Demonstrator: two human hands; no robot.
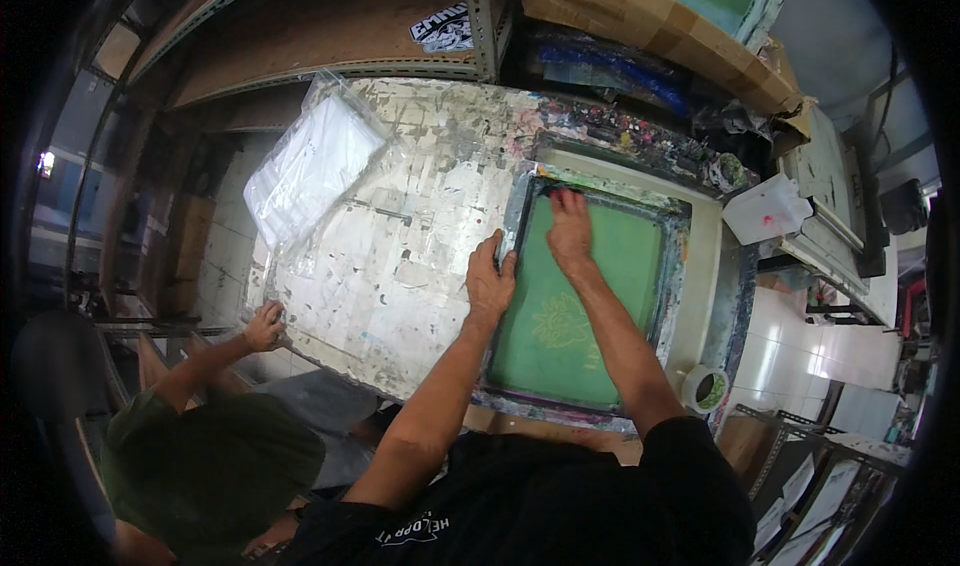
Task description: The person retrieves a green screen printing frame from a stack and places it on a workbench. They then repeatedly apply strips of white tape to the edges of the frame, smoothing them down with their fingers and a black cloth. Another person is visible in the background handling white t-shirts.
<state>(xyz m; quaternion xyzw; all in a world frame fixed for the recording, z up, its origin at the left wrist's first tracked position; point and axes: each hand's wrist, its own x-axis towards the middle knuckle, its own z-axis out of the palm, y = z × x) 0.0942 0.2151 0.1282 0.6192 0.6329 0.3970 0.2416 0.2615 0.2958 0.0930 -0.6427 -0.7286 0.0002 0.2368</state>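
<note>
A silk-screen frame [520, 206] with green mesh lies on the paint-stained table [400, 296] in front of me. Pale line drawings show on the mesh [620, 276]. My left hand [490, 281] is closed on the frame's left edge, thumb on the near side and fingers along the rim. Over the mesh's upper left corner is my right hand [570, 234], its fingers bent and pressed together. Something small and red shows at those fingertips, against a dark patch; I cannot tell what it is.
A clear bag of folded white cloth [318, 161] lies at the table's far left. Tape rolls [705, 388] sit at the right edge, near a white plastic container [767, 209]. Another person's hand [265, 326] rests on the table's left corner. Shelves [320, 41] and a cardboard box [650, 21] stand behind.
</note>
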